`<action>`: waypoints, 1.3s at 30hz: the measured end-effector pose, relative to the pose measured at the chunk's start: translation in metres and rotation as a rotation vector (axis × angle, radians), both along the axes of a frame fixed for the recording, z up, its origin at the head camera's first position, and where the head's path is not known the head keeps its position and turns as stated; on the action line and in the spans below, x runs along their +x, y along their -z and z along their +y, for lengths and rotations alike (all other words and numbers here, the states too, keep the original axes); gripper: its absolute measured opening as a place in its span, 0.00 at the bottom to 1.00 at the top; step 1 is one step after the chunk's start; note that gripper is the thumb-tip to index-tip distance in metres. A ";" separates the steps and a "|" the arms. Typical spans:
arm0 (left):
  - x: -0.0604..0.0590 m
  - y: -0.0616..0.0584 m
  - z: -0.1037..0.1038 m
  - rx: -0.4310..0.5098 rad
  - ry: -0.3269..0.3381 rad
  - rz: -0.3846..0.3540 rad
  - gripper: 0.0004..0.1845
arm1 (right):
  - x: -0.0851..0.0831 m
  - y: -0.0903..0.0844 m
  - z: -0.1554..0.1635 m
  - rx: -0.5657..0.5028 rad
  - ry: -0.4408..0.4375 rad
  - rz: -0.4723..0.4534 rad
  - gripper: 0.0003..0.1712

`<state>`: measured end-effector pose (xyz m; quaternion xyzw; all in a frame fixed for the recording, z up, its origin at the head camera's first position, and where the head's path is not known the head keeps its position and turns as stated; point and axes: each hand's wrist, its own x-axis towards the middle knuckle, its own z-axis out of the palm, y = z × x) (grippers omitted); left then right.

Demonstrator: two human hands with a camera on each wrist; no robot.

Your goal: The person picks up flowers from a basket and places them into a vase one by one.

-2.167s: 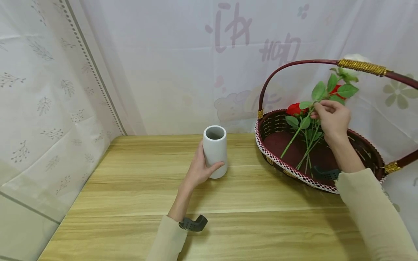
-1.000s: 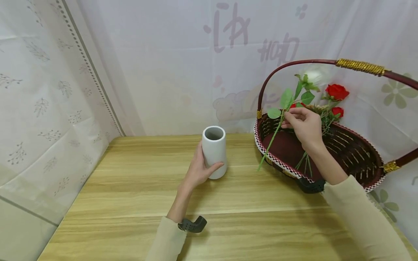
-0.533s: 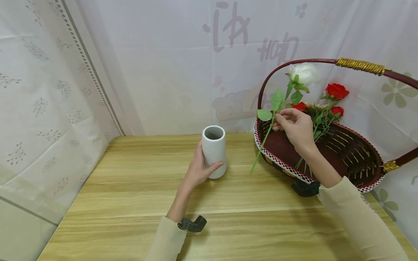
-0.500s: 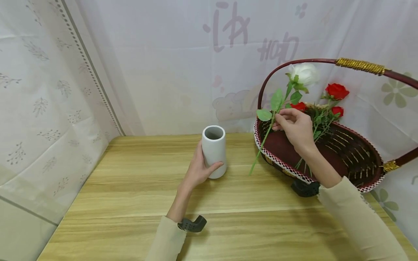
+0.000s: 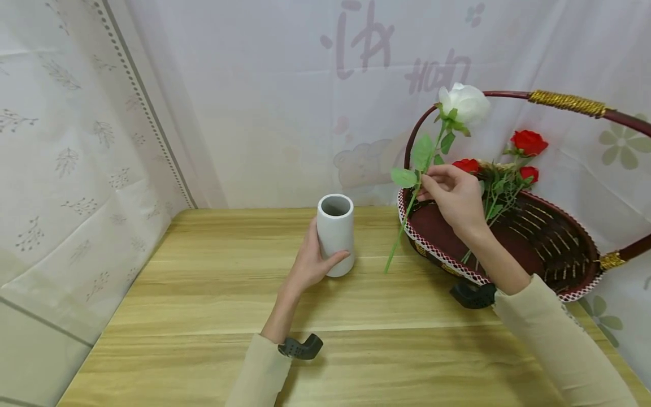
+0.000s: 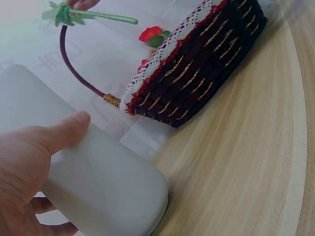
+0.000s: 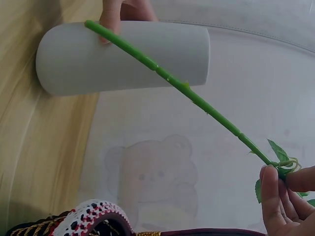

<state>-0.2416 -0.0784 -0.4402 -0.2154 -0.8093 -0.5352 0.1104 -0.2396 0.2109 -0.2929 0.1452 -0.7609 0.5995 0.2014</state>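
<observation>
A white cylindrical vase (image 5: 335,233) stands upright on the wooden table (image 5: 203,316). My left hand (image 5: 311,262) grips its lower side, thumb across the front (image 6: 59,132). My right hand (image 5: 450,195) pinches the green stem of a white rose (image 5: 461,104) just below its leaves, in the air over the left rim of the basket (image 5: 442,257). The stem (image 7: 167,78) slants down and left, its tip hanging above the table to the right of the vase. In the right wrist view the fingertips (image 7: 273,196) pinch the stem at a leaf.
The dark red woven basket has a lace-trimmed rim (image 6: 172,44) and a tall arched handle (image 5: 564,103) with gold binding. Red roses (image 5: 529,141) lie in its far side. White patterned curtains (image 5: 76,141) close off the back and left.
My right hand has lifted the white rose out of the basket and carried it left and up, toward the vase. The left hand has kept its hold on the vase.
</observation>
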 end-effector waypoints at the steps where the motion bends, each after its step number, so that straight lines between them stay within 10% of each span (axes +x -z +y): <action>1: 0.000 0.000 0.000 -0.001 -0.002 0.001 0.55 | 0.000 -0.001 -0.001 0.009 -0.002 0.008 0.13; 39: -0.001 -0.001 -0.004 -0.018 0.025 -0.021 0.54 | -0.042 -0.061 -0.029 -0.316 -0.069 0.049 0.10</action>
